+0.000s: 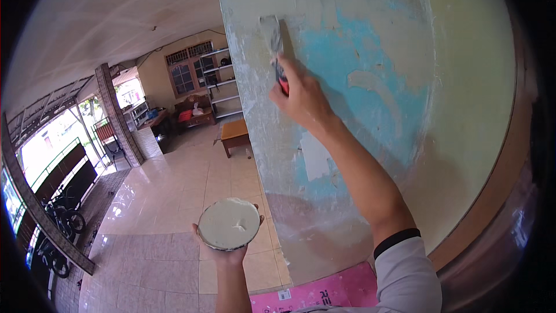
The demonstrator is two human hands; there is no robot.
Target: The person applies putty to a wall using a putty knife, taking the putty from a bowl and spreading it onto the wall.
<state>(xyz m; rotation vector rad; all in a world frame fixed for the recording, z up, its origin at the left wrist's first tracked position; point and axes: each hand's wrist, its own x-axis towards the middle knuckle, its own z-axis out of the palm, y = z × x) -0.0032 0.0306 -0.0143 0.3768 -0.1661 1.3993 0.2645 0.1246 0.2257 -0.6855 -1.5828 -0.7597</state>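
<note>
Pale-grey filler paste (pixel 223 220) fills the round bowl (pixel 230 248) I see at lower centre, the left hand (pixel 226 258) gripping it with fingers spread around its sides; at upper centre, the right hand (pixel 307 101) has fingers clamped on a putty knife (pixel 276 45) against the blue-patched wall (pixel 362 52).

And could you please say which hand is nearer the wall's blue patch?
Right. The right hand is by the left edge of the blue patch; the left hand is farther away, below and left.

I am holding my bare right hand (pixel 307 101) high, its fingers (pixel 291 69) curling into a grip, my bare right forearm (pixel 368 177) slanting up leftward; lower down, my bare left hand (pixel 227 253) is cupping upward, thumb (pixel 196 229) and fingertips (pixel 262 219) spreading apart.
</note>
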